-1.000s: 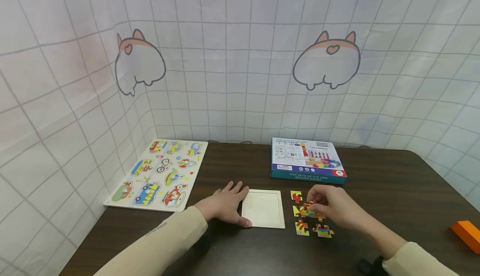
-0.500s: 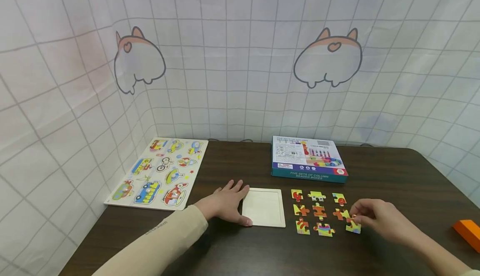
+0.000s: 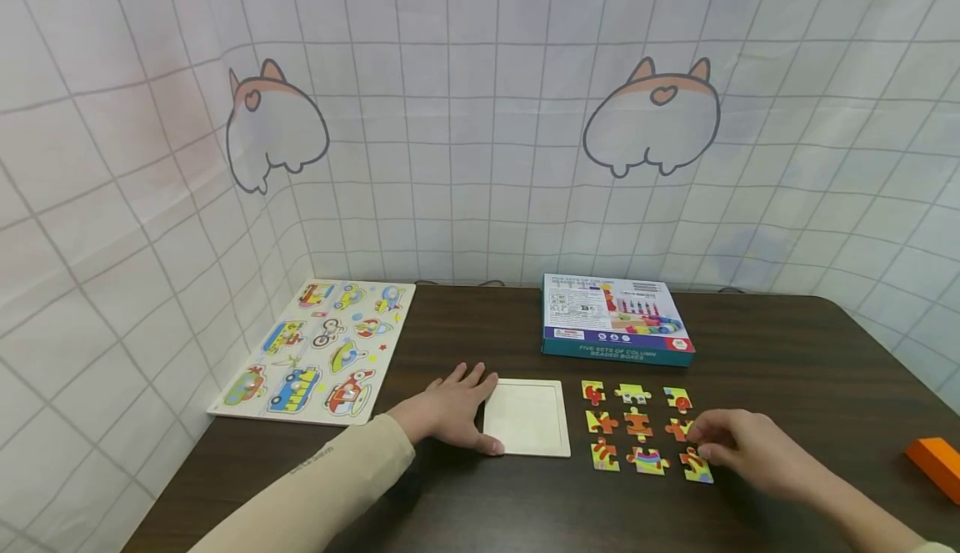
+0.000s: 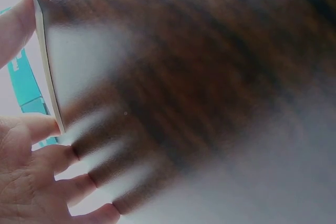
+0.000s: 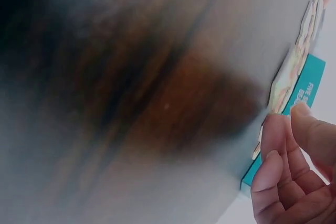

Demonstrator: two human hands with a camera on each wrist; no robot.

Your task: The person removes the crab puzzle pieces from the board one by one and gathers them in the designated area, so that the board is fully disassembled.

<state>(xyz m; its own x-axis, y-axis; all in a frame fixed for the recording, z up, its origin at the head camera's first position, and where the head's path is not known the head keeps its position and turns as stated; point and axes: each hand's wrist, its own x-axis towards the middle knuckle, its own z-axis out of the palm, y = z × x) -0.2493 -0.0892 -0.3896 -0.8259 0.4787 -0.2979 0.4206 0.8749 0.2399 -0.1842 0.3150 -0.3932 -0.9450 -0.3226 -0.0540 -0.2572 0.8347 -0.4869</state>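
Note:
My left hand [image 3: 453, 409] lies with fingers spread at the left side of a shallow wooden puzzle tray [image 3: 527, 418], thumb and index finger touching its edge. To the tray's right, several colourful jigsaw puzzle pieces [image 3: 639, 424] lie apart in three rows. My right hand [image 3: 750, 451] is at the right end of these rows, its thumb and fingertips pinching near the top of the lower right puzzle piece [image 3: 697, 467]. In the right wrist view the curled fingers [image 5: 272, 169] and thumb meet at a piece's edge; the exact contact is partly hidden.
A teal-sided box [image 3: 617, 321] printed with beads lies behind the pieces. A white vehicle puzzle board [image 3: 318, 349] lies at the back left. An orange block [image 3: 936, 468] sits near the right edge of the dark wooden table [image 3: 487, 507]. A gridded white cloth [image 3: 465, 119] hangs behind.
My right hand has moved right and toward me, from the middle pieces to the right column. The lower right puzzle piece has turned and shifted slightly left. My left hand has stayed put.

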